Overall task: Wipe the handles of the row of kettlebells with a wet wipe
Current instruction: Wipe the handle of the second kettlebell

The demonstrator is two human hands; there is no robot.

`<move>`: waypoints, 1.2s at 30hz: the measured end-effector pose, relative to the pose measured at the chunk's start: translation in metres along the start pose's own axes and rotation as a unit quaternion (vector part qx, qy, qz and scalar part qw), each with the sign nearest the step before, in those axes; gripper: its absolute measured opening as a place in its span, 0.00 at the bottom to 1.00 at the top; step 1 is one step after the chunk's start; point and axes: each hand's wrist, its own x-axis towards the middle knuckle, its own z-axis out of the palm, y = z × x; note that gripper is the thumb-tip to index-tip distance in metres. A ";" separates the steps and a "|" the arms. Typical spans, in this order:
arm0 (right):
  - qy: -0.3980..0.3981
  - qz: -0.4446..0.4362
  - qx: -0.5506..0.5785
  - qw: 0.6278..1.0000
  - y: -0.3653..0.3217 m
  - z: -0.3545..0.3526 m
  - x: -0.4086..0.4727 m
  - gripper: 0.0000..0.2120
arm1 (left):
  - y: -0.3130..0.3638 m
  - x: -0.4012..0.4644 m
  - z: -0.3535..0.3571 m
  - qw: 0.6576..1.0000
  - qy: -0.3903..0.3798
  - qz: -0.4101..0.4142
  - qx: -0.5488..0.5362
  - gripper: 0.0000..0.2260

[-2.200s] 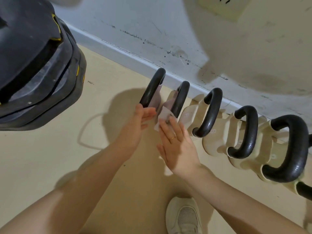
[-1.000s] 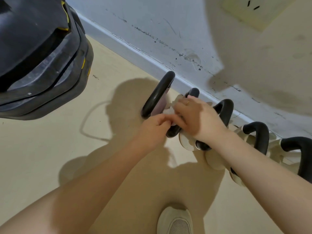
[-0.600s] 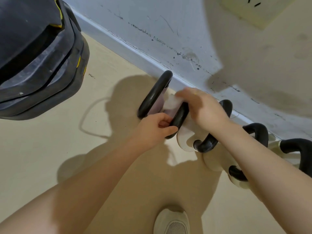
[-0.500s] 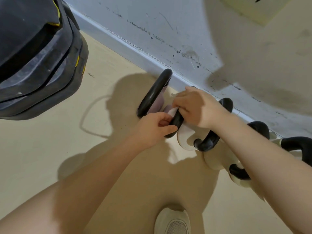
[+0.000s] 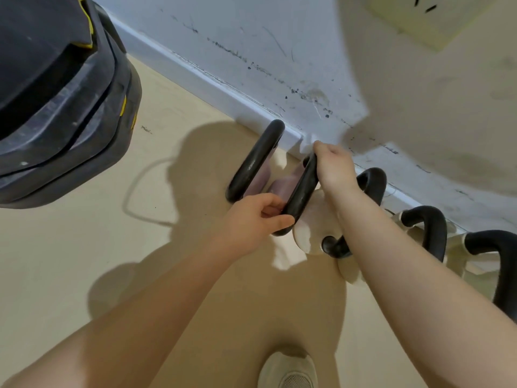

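White wipe (image 5: 307,145) now at handle (image 5: 300,191) top under curled right hand (image 5: 333,166); left hand (image 5: 251,219) still gripping base.

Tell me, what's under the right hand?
The right hand covers the far end of the second kettlebell's handle. A white wipe peeks out beyond the fingers; the rest of it is hidden.

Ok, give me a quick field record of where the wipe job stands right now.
handle in work: second kettlebell handle from the left end of the row
left hand: grips that handle's near end
right hand: at the far end, pressing the wet wipe on the handle
first kettlebell handle: untouched by either hand
other handles: farther right, partly hidden by the right arm
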 end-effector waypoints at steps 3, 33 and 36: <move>0.039 0.077 0.173 0.981 -0.004 0.003 -0.026 0.11 | 0.001 -0.002 0.001 1.000 0.007 -0.002 -0.006 0.10; 0.088 0.018 0.198 0.976 0.064 0.058 -0.140 0.07 | 0.006 -0.016 -0.003 0.995 -0.057 -0.058 -0.055 0.12; 0.099 -0.010 0.093 0.991 0.070 0.054 -0.138 0.07 | 0.005 -0.018 -0.003 0.989 -0.033 -0.097 -0.102 0.17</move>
